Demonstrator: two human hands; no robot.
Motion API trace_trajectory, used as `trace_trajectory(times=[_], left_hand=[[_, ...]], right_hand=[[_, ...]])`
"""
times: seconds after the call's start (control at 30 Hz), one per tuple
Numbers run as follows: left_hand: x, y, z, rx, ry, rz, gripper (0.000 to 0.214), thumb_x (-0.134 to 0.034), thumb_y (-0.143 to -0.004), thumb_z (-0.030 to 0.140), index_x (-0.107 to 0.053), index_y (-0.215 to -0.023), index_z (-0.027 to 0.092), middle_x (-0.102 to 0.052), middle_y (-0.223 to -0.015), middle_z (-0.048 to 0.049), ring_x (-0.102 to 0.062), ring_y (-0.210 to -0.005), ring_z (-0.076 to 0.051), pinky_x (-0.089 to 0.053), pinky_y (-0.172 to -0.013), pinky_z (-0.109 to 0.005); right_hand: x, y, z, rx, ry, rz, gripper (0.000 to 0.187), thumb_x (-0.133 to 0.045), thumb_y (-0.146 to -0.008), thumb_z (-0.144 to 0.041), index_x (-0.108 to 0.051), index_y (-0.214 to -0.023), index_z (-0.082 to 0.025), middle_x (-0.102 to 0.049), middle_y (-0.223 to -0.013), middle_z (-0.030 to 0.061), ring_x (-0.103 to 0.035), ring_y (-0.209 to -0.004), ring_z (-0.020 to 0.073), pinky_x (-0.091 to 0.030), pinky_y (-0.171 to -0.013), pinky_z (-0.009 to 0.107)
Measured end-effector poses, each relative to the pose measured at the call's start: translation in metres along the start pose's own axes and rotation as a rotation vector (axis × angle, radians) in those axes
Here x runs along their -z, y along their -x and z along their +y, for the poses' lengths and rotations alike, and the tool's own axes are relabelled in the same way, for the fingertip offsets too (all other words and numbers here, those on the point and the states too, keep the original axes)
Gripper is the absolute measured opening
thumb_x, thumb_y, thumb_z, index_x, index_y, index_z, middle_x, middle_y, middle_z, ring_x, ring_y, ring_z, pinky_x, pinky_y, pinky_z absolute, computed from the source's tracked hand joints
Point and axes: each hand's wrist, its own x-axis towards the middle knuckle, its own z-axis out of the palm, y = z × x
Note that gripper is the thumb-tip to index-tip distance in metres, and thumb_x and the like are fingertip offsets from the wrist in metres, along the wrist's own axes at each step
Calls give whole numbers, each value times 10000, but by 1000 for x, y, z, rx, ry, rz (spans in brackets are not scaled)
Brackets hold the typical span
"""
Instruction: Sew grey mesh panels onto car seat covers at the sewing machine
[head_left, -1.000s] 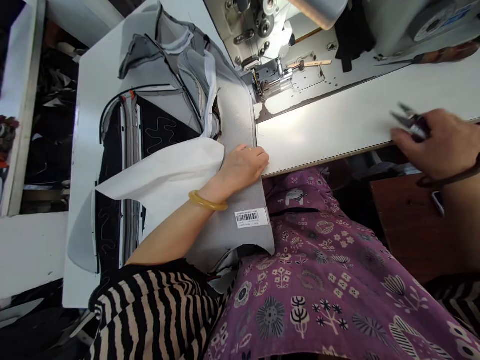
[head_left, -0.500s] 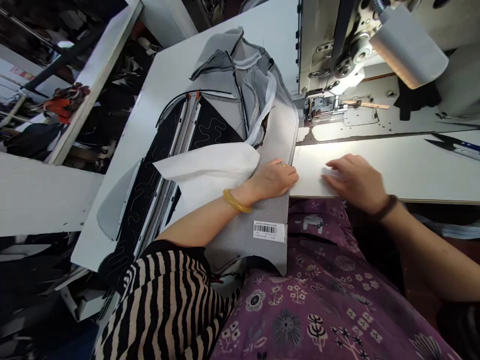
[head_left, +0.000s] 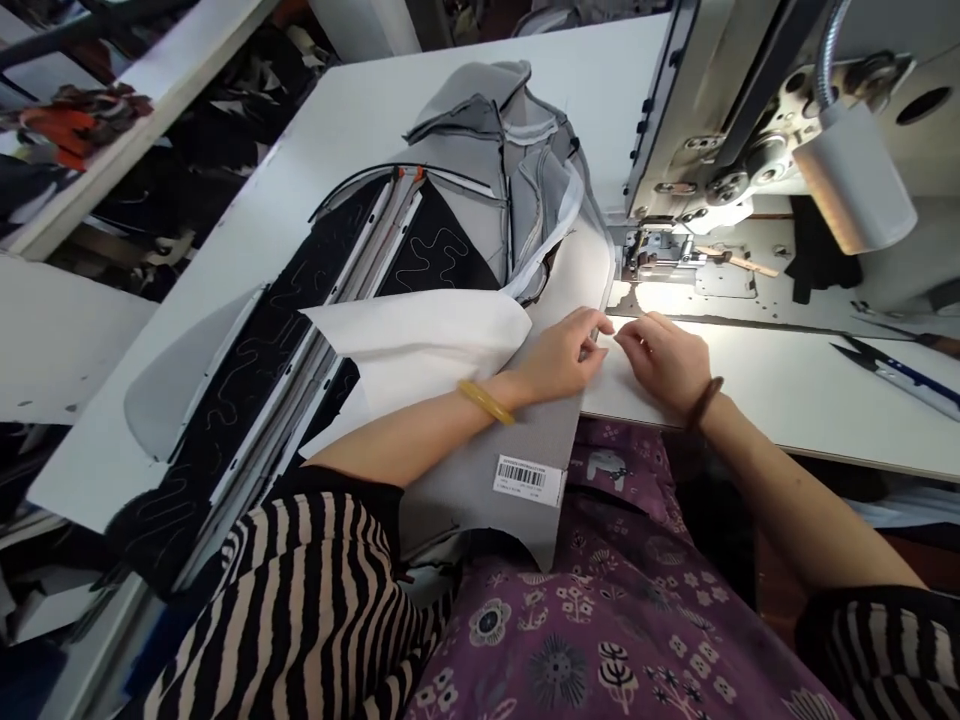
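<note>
My left hand point(head_left: 562, 352) rests on the grey mesh fabric panel point(head_left: 525, 440) at the table's front edge, fingers curled and pinching its right edge. My right hand point(head_left: 664, 360) is right beside it, fingertips pinched toward the same fabric edge. A barcode label point(head_left: 527, 477) is stuck on the panel's lower part, which hangs over my lap. A white sheet point(head_left: 420, 340) lies folded across the panel, under my left wrist. The sewing machine's presser foot point(head_left: 652, 250) stands just beyond my fingers.
A pile of grey and black quilted cover pieces point(head_left: 360, 270) covers the white table point(head_left: 247, 230) on the left. Thread snips point(head_left: 896, 372) lie on the table at right. The machine's lamp point(head_left: 855, 180) hangs at upper right. A shelf with clutter runs along the left.
My right hand set the snips down at the right and came left across the table to meet my left hand at the fabric edge. The view swung left.
</note>
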Motion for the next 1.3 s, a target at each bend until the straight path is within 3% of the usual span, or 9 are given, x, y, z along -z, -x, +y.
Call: trace_trajectory(times=[0.1,0.23,0.43,0.57,0.67,0.77,0.83,0.97,1.3], left_hand=[[-4,-10,5,40,183,-19,263,-509,-850,136,-525,-1111,152,-601,-1173,-61,-609,-794,-71,-462,-758,-218],[-4,-19,11,70,137,-37,92,-569,-869,224,-601,-816,156,-612,-833,-6,-560,-791,-106,-440,-767,-245],[-1,-17,18,97,338,-30,51,-594,-824,201,-574,-854,165,-600,-1119,-45,-550,-774,-71,-460,-739,-226],[-2,-18,20,114,398,-22,100,-597,-830,263,-569,-818,168,-599,-776,13,-535,-733,-91,-444,-717,-230],[0,-21,20,122,344,-13,131,-591,-833,275,-602,-769,161,-606,-751,16,-520,-700,-85,-422,-697,-231],[4,-30,16,145,324,32,103,-595,-812,237,-619,-756,155,-615,-748,19,-510,-683,-77,-399,-667,-224],[9,-41,12,169,274,107,97,-591,-788,200,-610,-708,148,-591,-690,30,-490,-652,-73,-376,-641,-221],[16,-71,2,267,287,228,155,-554,-772,168,-570,-620,148,-507,-564,54,-463,-569,-63,-358,-596,-214],[13,-135,-16,405,454,213,231,-536,-766,141,-469,-548,175,-482,-548,41,-432,-498,-51,-346,-530,-201]], right_hand=[[5,11,2,72,-127,114,270,-417,-905,-356,-590,-753,-214,-596,-727,41,-521,-642,151,-327,-548,268],[12,17,4,66,-303,226,231,-456,-881,-367,-528,-710,-229,-560,-678,21,-489,-585,140,-397,-580,285],[21,14,3,42,-376,228,215,-469,-871,-375,-509,-704,-247,-534,-653,16,-485,-580,150,-427,-596,311],[23,16,1,57,-372,242,211,-476,-872,-371,-522,-711,-243,-531,-647,19,-489,-583,153,-420,-585,312],[23,14,4,59,-367,234,221,-468,-880,-381,-526,-716,-244,-530,-654,17,-498,-585,152,-432,-593,309],[20,-2,13,58,-316,178,240,-451,-895,-403,-581,-797,-227,-602,-757,46,-538,-626,157,-448,-615,306],[16,-21,21,84,-189,101,277,-448,-890,-365,-637,-1007,-200,-669,-999,93,-570,-665,163,-447,-620,311],[5,-56,31,142,189,-154,499,-445,-879,-295,-533,-1368,-249,-502,-1445,86,-643,-791,217,-458,-625,345],[7,-47,25,89,349,-329,467,-311,-964,-360,-587,-1333,-278,-500,-1451,-16,-664,-1019,238,-516,-687,357]])
